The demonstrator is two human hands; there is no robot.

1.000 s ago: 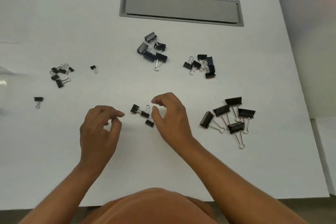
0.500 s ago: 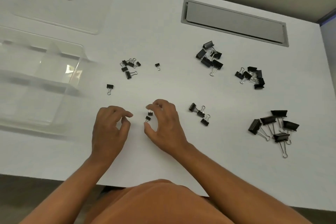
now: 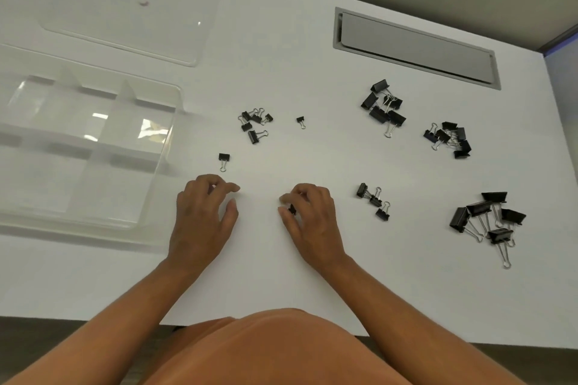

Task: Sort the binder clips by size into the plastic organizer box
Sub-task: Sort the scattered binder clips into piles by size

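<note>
Small binder clip (image 3: 292, 209) pinched in curled right hand (image 3: 308, 219); left hand (image 3: 200, 219) loosely curled, empty.

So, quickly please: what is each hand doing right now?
Left hand: fingers loosely curled, holding nothing.
Right hand: pinching a small binder clip.

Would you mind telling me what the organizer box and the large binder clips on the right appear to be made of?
Organizer box: apparently clear glossy plastic; the table shows through its walls and dividers, and they catch bright reflections.
Large clips: bodies look like black-coated sheet metal, folded and matte; handles are thin, shiny silver wire loops, probably steel.
</note>
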